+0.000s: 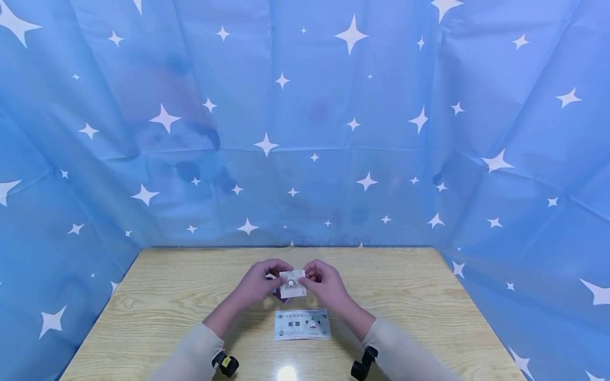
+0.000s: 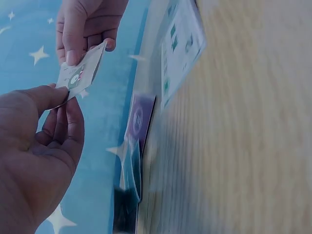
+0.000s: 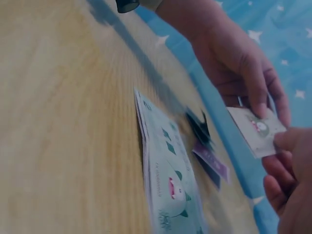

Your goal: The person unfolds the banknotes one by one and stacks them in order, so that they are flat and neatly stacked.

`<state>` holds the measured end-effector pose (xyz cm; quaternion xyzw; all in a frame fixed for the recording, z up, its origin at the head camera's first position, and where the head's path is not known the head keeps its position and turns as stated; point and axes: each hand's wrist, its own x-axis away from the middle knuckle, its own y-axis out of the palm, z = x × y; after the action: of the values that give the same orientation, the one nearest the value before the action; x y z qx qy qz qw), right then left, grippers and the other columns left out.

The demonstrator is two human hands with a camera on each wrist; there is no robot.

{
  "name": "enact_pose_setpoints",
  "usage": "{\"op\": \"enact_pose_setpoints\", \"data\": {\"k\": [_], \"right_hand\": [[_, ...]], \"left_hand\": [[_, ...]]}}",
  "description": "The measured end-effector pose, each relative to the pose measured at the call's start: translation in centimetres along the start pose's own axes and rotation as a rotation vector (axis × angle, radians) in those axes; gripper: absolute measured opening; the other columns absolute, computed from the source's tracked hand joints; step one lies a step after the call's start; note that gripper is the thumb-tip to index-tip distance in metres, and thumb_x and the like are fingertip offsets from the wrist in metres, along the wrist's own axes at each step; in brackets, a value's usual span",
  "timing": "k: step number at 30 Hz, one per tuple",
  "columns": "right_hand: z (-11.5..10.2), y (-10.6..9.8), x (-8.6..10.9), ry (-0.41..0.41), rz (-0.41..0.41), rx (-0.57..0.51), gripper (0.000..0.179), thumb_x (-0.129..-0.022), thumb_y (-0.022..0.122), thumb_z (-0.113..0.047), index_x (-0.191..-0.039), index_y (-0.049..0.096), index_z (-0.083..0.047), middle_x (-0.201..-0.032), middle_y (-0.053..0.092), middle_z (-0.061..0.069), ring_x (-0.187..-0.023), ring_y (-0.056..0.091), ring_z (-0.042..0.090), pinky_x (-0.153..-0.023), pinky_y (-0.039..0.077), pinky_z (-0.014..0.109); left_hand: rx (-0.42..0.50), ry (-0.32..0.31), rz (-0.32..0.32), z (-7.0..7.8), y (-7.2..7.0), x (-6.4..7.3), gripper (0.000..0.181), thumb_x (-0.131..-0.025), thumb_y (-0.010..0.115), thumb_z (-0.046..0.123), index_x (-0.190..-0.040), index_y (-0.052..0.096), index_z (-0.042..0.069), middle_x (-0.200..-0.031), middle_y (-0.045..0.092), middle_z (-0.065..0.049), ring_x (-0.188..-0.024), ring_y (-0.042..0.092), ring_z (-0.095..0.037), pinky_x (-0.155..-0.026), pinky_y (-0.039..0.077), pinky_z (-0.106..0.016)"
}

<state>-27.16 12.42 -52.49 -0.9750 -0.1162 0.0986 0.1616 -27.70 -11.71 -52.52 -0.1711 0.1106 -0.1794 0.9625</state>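
Both hands hold one small white folded note (image 1: 292, 291), printed with a round cartoon figure, above the far middle of the table. My left hand (image 1: 257, 281) pinches its left side between thumb and fingers. From the other side, my right hand (image 1: 330, 286) pinches the right edge, thumb on the printed face. Nearer to me, a stack of pale green printed paper notes (image 1: 301, 330) with a "2" in one corner lies flat. In the left wrist view, a purple folded note (image 2: 139, 117) and a teal folded note (image 2: 130, 168) stand on the table beyond the stack.
The wooden table (image 1: 410, 301) runs back to a blue curtain (image 1: 314, 174) with white stars. Black wrist cameras (image 1: 225, 364) sit at both sleeves, close over the table's near part. A bright light reflection shows at the front middle.
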Motion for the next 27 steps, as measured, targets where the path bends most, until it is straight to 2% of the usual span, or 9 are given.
{"op": "enact_pose_setpoints", "data": {"k": [4,7,12,14,18,27], "right_hand": [[-0.4,-0.4,1.5,0.015,0.022,-0.01,0.01,-0.102,0.081,-0.009,-0.105,0.072,-0.006,-0.088,0.069,0.004,-0.072,0.056,0.013,-0.064,0.048,0.024],[-0.7,-0.7,2.4,0.033,0.026,-0.025,0.01,-0.101,0.081,-0.009,-0.104,0.073,-0.005,-0.086,0.07,0.006,-0.071,0.056,0.013,-0.064,0.048,0.023],[-0.8,-1.2,3.5,0.067,0.02,-0.045,0.01,-0.1,0.083,-0.009,-0.103,0.074,-0.004,-0.087,0.073,0.009,-0.074,0.062,0.015,-0.066,0.05,0.021],[-0.7,-1.3,3.8,0.079,0.019,-0.048,0.01,-0.1,0.083,-0.01,-0.103,0.075,-0.005,-0.088,0.074,0.008,-0.076,0.063,0.016,-0.067,0.052,0.022],[-0.6,-1.5,4.2,0.083,0.018,-0.058,0.01,-0.1,0.083,-0.01,-0.102,0.075,-0.004,-0.089,0.075,0.008,-0.077,0.065,0.016,-0.069,0.054,0.022],[-0.9,-1.7,4.6,0.074,0.036,-0.102,0.01,-0.099,0.081,-0.003,-0.104,0.073,0.001,-0.091,0.077,0.012,-0.077,0.069,0.017,-0.073,0.061,0.027]], "left_hand": [[0.047,-0.016,-0.037,0.7,0.9,0.8,0.026,-0.107,0.072,0.005,-0.132,0.076,0.015,-0.113,0.073,-0.004,-0.092,0.072,-0.024,-0.075,0.068,-0.045],[0.036,-0.005,-0.047,1.1,1.3,1.3,0.027,-0.106,0.074,0.007,-0.132,0.076,0.013,-0.108,0.073,-0.005,-0.09,0.072,-0.023,-0.076,0.068,-0.046],[-0.034,0.023,-0.054,1.4,1.7,1.8,0.027,-0.103,0.078,0.012,-0.13,0.078,0.017,-0.106,0.074,0.002,-0.094,0.069,-0.018,-0.077,0.065,-0.036],[-0.042,0.033,-0.058,1.5,1.8,2.0,0.028,-0.103,0.08,0.014,-0.13,0.078,0.02,-0.109,0.075,0.005,-0.096,0.069,-0.017,-0.078,0.062,-0.032],[-0.007,0.048,-0.07,1.4,2.0,2.4,0.03,-0.101,0.082,0.016,-0.131,0.077,0.02,-0.113,0.075,0.006,-0.099,0.069,-0.018,-0.083,0.061,-0.032],[0.05,0.037,-0.108,1.1,1.9,2.7,0.033,-0.102,0.082,0.022,-0.134,0.075,0.019,-0.107,0.073,-0.001,-0.097,0.07,-0.023,-0.082,0.061,-0.033]]}}
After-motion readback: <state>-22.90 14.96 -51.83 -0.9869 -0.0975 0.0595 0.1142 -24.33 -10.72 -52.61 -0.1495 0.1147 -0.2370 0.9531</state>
